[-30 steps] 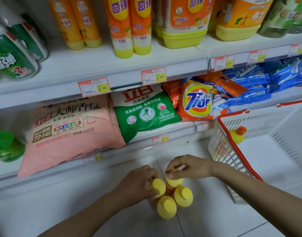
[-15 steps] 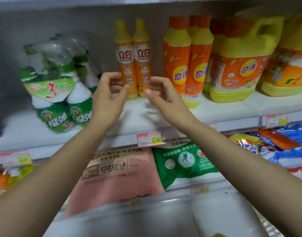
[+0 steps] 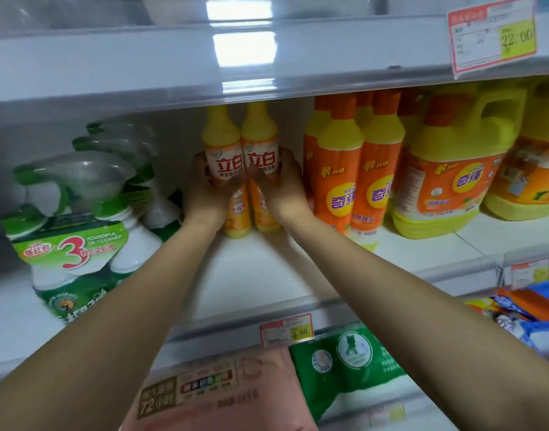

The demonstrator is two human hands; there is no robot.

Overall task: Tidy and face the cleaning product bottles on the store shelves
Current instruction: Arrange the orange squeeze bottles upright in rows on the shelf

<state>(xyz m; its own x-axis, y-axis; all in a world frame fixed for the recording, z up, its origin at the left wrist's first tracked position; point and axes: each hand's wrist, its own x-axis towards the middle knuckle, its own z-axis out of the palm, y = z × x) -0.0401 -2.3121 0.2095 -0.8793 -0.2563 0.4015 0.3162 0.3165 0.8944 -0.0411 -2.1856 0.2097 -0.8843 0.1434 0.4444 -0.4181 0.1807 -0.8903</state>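
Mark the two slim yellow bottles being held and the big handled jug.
Left slim bottle (image 3: 225, 164): head view, white label.
Right slim bottle (image 3: 262, 162): head view, white label.
Handled jug (image 3: 438, 180): head view, orange label.

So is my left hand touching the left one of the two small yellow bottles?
Touching. The head view shows the left hand curled round the left small yellow bottle, pressed against its side with no gap.

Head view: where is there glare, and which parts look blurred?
Head view: bright glare patches on the upper shelf edge; the green spray bottles at left are smeared; the left hand and right hand look soft around the two small yellow bottles, whose labels are readable.
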